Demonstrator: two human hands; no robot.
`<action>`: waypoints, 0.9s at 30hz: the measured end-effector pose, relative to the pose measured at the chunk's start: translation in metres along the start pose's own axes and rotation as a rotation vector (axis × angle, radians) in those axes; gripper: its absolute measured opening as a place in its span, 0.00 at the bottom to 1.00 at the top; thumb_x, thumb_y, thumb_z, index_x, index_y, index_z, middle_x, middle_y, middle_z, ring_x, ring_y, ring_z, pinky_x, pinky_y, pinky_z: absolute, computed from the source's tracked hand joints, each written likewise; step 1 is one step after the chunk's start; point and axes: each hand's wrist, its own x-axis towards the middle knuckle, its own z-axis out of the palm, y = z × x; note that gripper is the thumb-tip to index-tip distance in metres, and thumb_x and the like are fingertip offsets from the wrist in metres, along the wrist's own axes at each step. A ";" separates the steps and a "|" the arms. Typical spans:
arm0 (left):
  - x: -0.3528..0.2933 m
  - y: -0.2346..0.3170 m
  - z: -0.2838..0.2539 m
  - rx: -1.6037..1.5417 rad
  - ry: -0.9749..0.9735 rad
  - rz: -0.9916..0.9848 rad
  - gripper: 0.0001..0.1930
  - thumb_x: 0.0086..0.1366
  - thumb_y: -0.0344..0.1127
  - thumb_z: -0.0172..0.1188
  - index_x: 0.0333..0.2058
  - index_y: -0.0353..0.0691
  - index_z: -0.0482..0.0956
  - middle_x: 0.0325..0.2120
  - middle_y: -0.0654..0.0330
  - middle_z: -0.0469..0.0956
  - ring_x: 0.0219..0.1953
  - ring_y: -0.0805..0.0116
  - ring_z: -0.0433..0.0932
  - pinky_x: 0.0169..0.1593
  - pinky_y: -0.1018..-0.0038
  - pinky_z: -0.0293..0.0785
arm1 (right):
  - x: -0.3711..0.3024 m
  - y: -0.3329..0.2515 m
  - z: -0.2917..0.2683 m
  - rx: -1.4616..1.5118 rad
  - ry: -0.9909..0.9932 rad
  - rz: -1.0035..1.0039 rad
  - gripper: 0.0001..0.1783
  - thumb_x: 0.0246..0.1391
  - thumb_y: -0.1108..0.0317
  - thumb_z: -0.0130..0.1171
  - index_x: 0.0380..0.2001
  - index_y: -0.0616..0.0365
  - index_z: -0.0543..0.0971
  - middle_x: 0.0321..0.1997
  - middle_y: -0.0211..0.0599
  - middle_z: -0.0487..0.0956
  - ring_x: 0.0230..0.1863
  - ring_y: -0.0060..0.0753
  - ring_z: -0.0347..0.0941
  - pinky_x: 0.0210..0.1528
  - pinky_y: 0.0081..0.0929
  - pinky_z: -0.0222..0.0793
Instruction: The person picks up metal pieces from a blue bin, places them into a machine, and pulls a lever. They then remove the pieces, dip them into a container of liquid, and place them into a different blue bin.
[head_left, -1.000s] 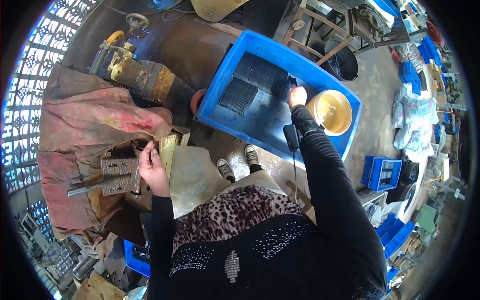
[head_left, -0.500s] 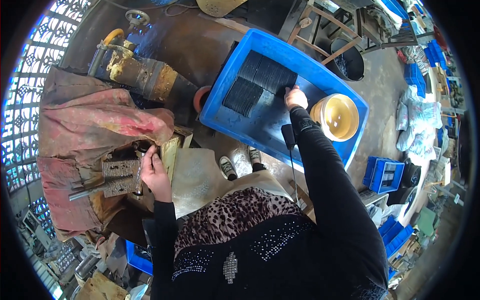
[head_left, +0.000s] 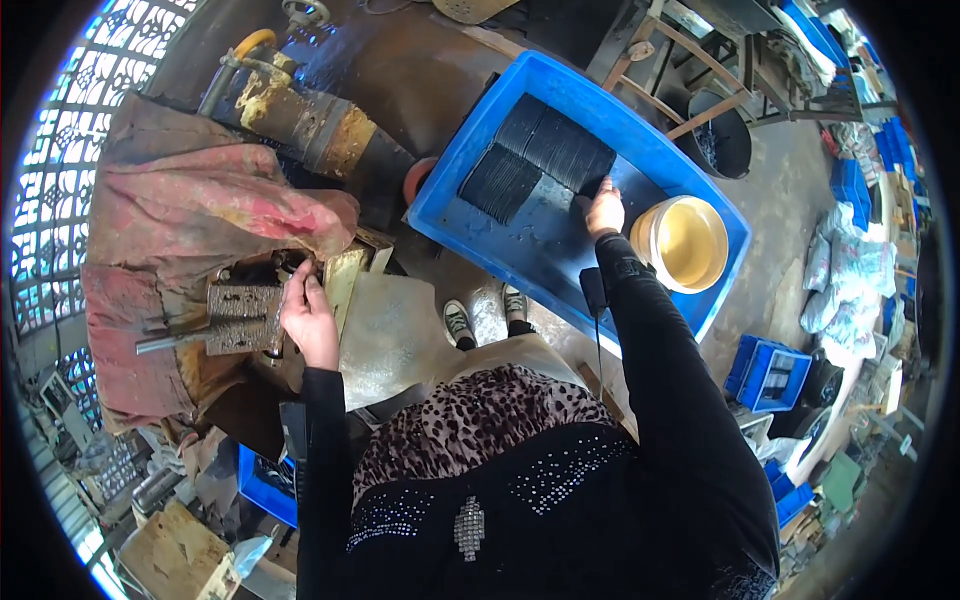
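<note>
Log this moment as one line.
left hand: beside pitted metal block, grip unclear | right hand: at end of stacked black pieces, grip unclear | blue bin: also holds yellow bucket

Anything the left hand (head_left: 312, 322) pinches is too small to tell.

Black top (head_left: 590, 540), long black sleeves (head_left: 675, 370) to match, and look at that sparkle: silvery studs (head_left: 565, 482) sweep the chest around a glittering central ornament (head_left: 468, 528)! Leopard-print fabric (head_left: 470, 425) below, small black box (head_left: 594, 290) trailing a thin cable (head_left: 599, 342) by the right wrist, dark sneakers (head_left: 458, 321) flashing white toes!
</note>
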 end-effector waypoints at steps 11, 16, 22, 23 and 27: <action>-0.002 -0.038 0.008 -1.593 -0.179 -0.366 0.18 0.61 0.21 0.44 0.50 0.26 0.71 0.42 0.52 0.77 0.42 0.70 0.74 0.44 0.77 0.72 | 0.043 0.046 0.020 -0.233 0.035 -0.383 0.33 0.52 0.43 0.59 0.46 0.65 0.73 0.45 0.53 0.78 0.45 0.52 0.76 0.47 0.42 0.72; -0.018 0.000 -0.002 -0.256 0.306 0.131 0.12 0.58 0.22 0.54 0.40 0.36 0.79 0.32 0.54 0.77 0.33 0.58 0.77 0.37 0.69 0.74 | 0.067 -0.047 -0.021 0.037 0.519 -0.572 0.43 0.52 0.39 0.58 0.50 0.75 0.71 0.42 0.61 0.78 0.37 0.47 0.78 0.40 0.34 0.74; -0.080 0.004 -0.107 -0.145 0.307 0.146 0.13 0.56 0.22 0.53 0.41 0.37 0.79 0.32 0.54 0.77 0.35 0.56 0.77 0.39 0.67 0.74 | -0.048 -0.296 -0.133 1.016 -0.305 -0.744 0.24 0.60 0.52 0.56 0.52 0.58 0.74 0.21 0.19 0.67 0.14 0.09 0.50 0.15 0.14 0.44; -0.093 -0.005 -0.126 -0.105 0.354 0.175 0.13 0.56 0.22 0.53 0.41 0.37 0.79 0.32 0.54 0.77 0.34 0.57 0.77 0.38 0.67 0.74 | -0.086 -0.331 -0.141 0.939 -0.238 -0.860 0.24 0.60 0.53 0.56 0.52 0.58 0.74 0.22 0.18 0.67 0.15 0.08 0.51 0.16 0.13 0.45; -0.162 -0.047 -0.196 -0.064 0.468 0.070 0.15 0.56 0.24 0.53 0.43 0.38 0.78 0.31 0.53 0.77 0.34 0.54 0.78 0.36 0.65 0.75 | -0.228 -0.457 -0.132 0.825 -0.319 -1.178 0.27 0.61 0.54 0.56 0.54 0.66 0.71 0.34 0.28 0.74 0.29 0.15 0.64 0.31 0.16 0.62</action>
